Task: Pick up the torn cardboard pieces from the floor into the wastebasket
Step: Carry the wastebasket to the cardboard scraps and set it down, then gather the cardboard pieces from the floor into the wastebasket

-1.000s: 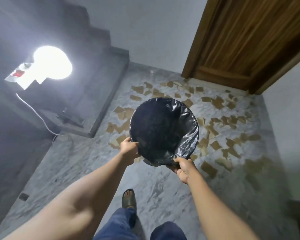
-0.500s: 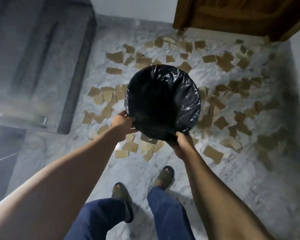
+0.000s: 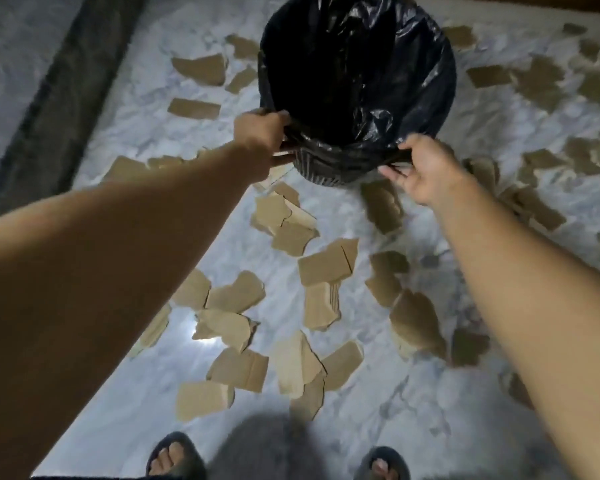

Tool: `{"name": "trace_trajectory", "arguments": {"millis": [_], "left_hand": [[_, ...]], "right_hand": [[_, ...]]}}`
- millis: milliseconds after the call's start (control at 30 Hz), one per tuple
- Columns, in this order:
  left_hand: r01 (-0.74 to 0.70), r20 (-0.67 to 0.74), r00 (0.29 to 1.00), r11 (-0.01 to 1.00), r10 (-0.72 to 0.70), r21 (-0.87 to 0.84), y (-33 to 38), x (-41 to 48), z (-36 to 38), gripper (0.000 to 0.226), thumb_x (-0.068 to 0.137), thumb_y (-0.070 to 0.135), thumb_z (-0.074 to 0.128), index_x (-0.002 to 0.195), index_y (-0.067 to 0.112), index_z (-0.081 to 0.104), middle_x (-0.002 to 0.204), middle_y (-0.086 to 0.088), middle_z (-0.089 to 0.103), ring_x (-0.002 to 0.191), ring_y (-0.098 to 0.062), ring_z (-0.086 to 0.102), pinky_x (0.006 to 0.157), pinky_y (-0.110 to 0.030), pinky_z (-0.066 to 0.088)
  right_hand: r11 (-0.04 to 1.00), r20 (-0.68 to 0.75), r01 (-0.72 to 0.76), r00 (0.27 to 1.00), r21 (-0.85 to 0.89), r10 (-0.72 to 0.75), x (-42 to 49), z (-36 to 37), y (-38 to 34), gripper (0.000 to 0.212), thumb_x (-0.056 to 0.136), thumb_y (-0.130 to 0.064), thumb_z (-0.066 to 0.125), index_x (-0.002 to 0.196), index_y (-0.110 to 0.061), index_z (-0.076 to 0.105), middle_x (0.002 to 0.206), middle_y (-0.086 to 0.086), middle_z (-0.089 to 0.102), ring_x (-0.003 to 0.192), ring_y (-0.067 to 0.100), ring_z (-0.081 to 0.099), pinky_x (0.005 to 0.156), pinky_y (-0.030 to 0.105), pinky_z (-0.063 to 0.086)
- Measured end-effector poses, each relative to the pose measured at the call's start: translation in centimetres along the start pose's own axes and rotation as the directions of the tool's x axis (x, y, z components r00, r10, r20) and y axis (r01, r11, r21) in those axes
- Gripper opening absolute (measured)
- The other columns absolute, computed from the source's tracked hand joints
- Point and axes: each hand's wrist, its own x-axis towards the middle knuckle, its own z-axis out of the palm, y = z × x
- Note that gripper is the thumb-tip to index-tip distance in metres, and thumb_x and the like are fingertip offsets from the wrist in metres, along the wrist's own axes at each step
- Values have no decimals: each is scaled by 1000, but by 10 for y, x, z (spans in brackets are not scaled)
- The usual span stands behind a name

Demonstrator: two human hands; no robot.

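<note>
A round wastebasket point(image 3: 329, 168) lined with a black plastic bag point(image 3: 357, 64) stands low over the marble floor at the top centre. My left hand point(image 3: 260, 136) grips its near left rim. My right hand point(image 3: 423, 168) holds the near right rim, fingers curled on the bag's edge. Several torn brown cardboard pieces point(image 3: 326, 265) lie scattered across the floor between the basket and my feet, and more lie to the left point(image 3: 198, 69) and right point(image 3: 489, 76) of the basket. I cannot tell if the basket touches the floor.
A dark raised step edge point(image 3: 66, 98) runs along the left side. My feet in dark sandals point(image 3: 174, 459) stand at the bottom edge. The pale marble floor point(image 3: 125, 410) is bare at the lower left.
The view has tilted down and closer. The basket has gone lower and further ahead, both hands still on its rim. The cardboard pieces now lie right in front of my feet.
</note>
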Motion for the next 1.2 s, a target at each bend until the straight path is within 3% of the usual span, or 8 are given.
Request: {"name": "trace_trajectory", "arguments": {"millis": [300,467,567,700,833,933,1033,1200], "left_hand": [[-198,8,980,978,198,68,-55,94,5,17,93,29,62,89,13,63,88,-2,72,81,-20,73,52,-25,54],[-254,-42,965,961,260,107,-74,77,3,38,96,49,53,109,14,60,82,6,63,87,-22,70,72,-38,59],[-195,-83,970,930,230,311,-129,64,-4,61,92,57,52,131,10,54,101,-7,68,91,-28,70,81,-45,59],[-365,268,931,579,249,729,-229,38,-20,43,85,51,66,97,10,72,93,-6,71,85,-23,66,67,-27,48],[-482,491,863,94,-120,871,-294,-24,-23,68,57,72,73,102,22,67,98,-2,69,90,-25,66,73,-31,53],[-466,451,860,-10,-240,885,-331,-69,-28,103,21,88,67,114,45,56,99,11,61,88,-17,62,74,-31,52],[-469,464,880,-37,-102,882,-372,-88,-33,101,40,69,79,128,34,45,110,4,55,100,-21,60,73,-33,49],[-439,440,898,-67,5,896,-389,-84,-38,84,59,45,86,121,17,37,112,-5,55,102,-26,57,70,-38,48]], "right_hand": [[978,73,153,987,-144,-144,84,25,29,36,100,-31,46,133,-18,54,111,4,64,90,23,68,49,24,55],[961,-66,232,968,-154,-244,62,21,45,69,95,-68,44,149,-25,39,120,1,52,95,31,71,69,38,63],[919,-202,182,943,-350,-264,44,11,89,74,92,-74,39,138,-16,48,120,8,63,85,34,71,56,36,60],[729,-63,46,991,-683,-121,40,-16,184,41,92,-46,60,112,-10,59,101,12,66,69,28,67,56,33,58],[411,-8,-20,999,-911,31,12,-41,249,24,94,-26,66,94,-8,50,68,9,49,49,19,45,36,13,34],[351,-1,-7,1000,-936,18,-11,-35,281,47,83,-44,79,104,-8,56,80,8,61,64,23,59,49,23,43],[391,-53,-23,996,-920,-67,-17,-26,314,91,67,-53,88,135,-8,46,132,12,58,116,33,62,83,36,52],[544,-89,0,987,-839,-137,-13,-14,334,110,67,-21,94,150,-9,22,145,12,50,131,33,52,94,37,50]]}}
